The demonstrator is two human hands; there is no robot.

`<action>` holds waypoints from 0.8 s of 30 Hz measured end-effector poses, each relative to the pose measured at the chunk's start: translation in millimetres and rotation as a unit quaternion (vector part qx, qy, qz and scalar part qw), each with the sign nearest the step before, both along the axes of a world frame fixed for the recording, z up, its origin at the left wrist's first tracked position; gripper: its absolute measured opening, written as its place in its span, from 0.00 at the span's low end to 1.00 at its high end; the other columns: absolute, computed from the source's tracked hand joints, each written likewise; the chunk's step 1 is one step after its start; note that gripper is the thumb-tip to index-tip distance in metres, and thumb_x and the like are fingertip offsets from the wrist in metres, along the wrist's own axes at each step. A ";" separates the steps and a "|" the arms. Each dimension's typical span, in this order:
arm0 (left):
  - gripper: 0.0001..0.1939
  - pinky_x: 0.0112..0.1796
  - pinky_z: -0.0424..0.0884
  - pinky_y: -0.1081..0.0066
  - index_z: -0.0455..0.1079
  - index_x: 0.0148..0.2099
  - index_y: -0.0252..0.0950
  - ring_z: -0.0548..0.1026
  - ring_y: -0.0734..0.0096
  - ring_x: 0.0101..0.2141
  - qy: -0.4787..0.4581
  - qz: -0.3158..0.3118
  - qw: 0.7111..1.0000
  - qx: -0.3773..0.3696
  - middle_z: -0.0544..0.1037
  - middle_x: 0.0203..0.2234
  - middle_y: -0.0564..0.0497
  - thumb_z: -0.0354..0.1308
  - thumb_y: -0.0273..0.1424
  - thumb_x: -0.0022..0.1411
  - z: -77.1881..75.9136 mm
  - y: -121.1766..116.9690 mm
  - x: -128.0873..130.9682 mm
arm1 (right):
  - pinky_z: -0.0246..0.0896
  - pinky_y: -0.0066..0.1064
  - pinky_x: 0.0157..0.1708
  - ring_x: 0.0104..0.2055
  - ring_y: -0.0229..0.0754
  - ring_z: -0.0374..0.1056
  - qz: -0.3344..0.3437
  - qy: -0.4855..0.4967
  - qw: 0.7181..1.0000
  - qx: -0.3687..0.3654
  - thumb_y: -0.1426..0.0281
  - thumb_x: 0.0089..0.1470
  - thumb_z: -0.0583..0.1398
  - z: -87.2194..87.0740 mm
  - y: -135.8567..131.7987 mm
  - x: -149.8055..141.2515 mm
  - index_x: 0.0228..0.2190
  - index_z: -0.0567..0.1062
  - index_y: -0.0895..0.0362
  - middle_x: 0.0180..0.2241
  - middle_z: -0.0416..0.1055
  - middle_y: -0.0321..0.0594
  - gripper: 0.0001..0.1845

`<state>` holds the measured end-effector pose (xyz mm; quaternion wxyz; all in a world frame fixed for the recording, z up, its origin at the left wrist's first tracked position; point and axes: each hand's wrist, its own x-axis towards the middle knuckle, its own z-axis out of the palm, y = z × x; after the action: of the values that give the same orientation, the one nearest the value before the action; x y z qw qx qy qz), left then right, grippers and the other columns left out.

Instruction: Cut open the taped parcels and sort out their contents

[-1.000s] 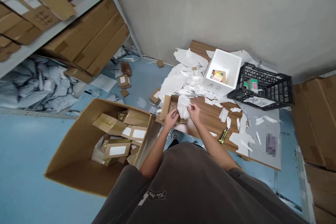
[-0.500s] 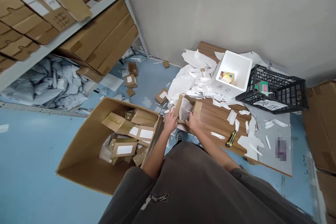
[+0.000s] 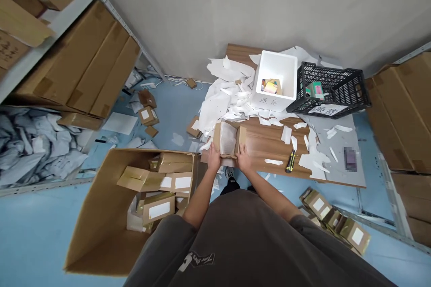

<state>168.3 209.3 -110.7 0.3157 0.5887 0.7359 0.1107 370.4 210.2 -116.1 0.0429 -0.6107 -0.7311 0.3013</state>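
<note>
- A wooden board lies on the blue floor near the wall, and a large open cardboard carton stands to its left, with kraft parcels inside.
- At the far side of the board are a white foam box and a black plastic crate. Torn white paper is piled at the board's far left.
- A yellow-and-black utility knife lies on the board, to the right of the hands.
- The small kraft cardboard box is at the board's near edge, straight in front of the person. It is open, with flaps spread left and right, and a white paper sheet lies inside.
- Its long axis seems to point away from the person, but the spread flaps make this hard to judge.
- The left hand and right hand are about equally near, and they hold the box's near end in a narrow grip.
- The fingertips are partly hidden, so I cannot tell how firm the grip is, or what is under the paper.
</note>
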 end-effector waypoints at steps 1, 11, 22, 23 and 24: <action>0.25 0.74 0.57 0.47 0.76 0.66 0.40 0.50 0.45 0.78 -0.003 -0.016 1.000 0.007 0.54 0.79 0.46 0.61 0.29 0.68 1.2 0.5 1.2 | 0.57 0.51 0.72 0.82 0.62 0.35 -0.011 0.006 1.000 0.002 0.81 0.60 0.61 1.8 -0.6 4.3 0.37 0.85 0.56 0.80 0.44 0.39 0.13; 0.15 0.72 0.59 0.43 0.83 0.50 0.42 0.49 0.42 0.78 0.004 -0.175 0.978 0.113 0.53 0.80 0.51 0.66 0.24 0.63 55.1 -3.9 93.5 | 0.55 0.52 0.74 0.82 0.56 0.36 -0.138 0.054 0.981 0.126 0.82 0.51 0.61 42.0 -30.4 117.8 0.38 0.87 0.51 0.79 0.50 0.31 0.20; 0.17 0.72 0.57 0.40 0.84 0.53 0.45 0.43 0.40 0.79 0.005 -0.419 0.890 0.179 0.49 0.80 0.56 0.66 0.25 0.65 95.0 -41.9 365.4 | 0.50 0.60 0.73 0.82 0.61 0.34 -0.385 0.023 0.901 0.197 0.80 0.53 0.64 76.7 -176.8 353.2 0.41 0.87 0.51 0.80 0.43 0.33 0.18; 0.16 0.73 0.57 0.40 0.84 0.53 0.44 0.42 0.41 0.79 -0.001 -0.447 0.876 0.183 0.48 0.81 0.57 0.65 0.24 0.65 94.6 -52.2 396.3 | 0.51 0.61 0.73 0.82 0.61 0.33 -0.413 0.011 0.889 0.197 0.80 0.54 0.64 77.9 -199.1 374.9 0.41 0.87 0.51 0.80 0.42 0.32 0.17; 0.16 0.73 0.56 0.40 0.84 0.52 0.44 0.42 0.41 0.79 -0.010 -0.475 0.860 0.184 0.47 0.81 0.57 0.65 0.23 0.65 93.8 -64.3 427.6 | 0.51 0.61 0.72 0.82 0.61 0.33 -0.440 -0.002 0.876 0.198 0.79 0.54 0.64 79.0 -222.8 396.2 0.41 0.87 0.51 0.81 0.42 0.32 0.17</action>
<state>595.9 145.1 -16.9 0.2230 0.9132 0.3298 0.0867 766.6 -12.6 -37.0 0.2897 -0.8484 -0.4317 0.0994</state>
